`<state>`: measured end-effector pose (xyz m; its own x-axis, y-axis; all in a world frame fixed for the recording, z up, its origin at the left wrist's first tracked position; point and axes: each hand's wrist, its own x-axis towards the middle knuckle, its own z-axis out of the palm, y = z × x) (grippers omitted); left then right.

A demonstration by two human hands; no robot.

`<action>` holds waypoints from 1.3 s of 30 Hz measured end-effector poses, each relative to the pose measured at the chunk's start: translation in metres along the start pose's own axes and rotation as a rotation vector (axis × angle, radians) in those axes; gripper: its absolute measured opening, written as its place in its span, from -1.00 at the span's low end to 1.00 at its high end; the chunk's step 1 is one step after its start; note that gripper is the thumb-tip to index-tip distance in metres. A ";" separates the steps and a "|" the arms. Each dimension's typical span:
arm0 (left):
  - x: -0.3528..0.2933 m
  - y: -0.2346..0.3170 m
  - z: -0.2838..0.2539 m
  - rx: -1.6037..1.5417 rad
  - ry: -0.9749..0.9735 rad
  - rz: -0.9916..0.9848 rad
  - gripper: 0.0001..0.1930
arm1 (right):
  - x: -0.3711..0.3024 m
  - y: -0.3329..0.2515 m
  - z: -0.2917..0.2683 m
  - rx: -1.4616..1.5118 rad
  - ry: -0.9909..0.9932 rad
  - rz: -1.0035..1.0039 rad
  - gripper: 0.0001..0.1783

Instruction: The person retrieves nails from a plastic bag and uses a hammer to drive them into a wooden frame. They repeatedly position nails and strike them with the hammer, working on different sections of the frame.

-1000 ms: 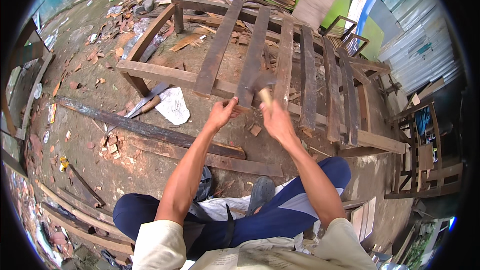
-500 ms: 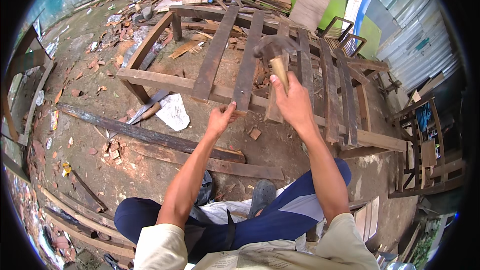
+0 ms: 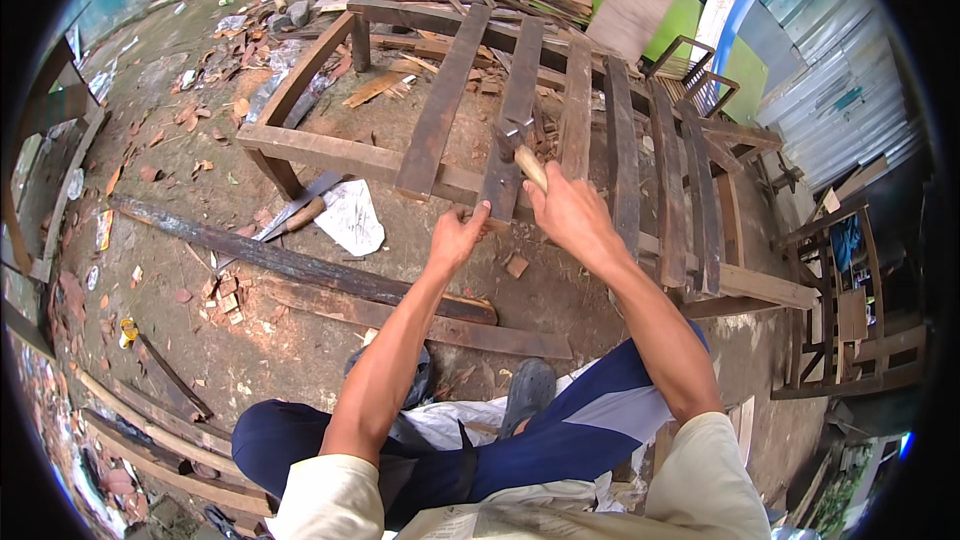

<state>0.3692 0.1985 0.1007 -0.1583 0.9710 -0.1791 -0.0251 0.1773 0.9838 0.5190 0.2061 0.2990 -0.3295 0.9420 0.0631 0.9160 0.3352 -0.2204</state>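
hammer (image 3: 522, 152) in right hand (image 3: 568, 215), fist wrapped round pale handle, head resting on dark slat (image 3: 508, 130) of wooden frame (image 3: 330, 148) on dirt ground. handle's long axis runs from fist up-left to head. left hand (image 3: 458, 236) just beside, fingers pinching at slat's near end, what it pinches too small to tell. machete (image 3: 296, 212) and white sheet (image 3: 352, 218) lie left, apart.

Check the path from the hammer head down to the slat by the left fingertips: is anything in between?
Nothing visible. The right hand holds the hammer just above the dark slat. The left hand touches the slat's near end, toward the person from the hammer head, not under it.
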 end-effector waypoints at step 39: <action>-0.003 0.017 -0.006 -0.105 -0.149 -0.058 -0.31 | -0.034 0.015 0.038 0.375 0.101 0.424 -0.51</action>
<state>0.3632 0.1978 0.1179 -0.0062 0.9739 -0.2269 -0.1345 0.2240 0.9653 0.5356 0.1787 0.2569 0.0897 0.9958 -0.0172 0.8134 -0.0832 -0.5757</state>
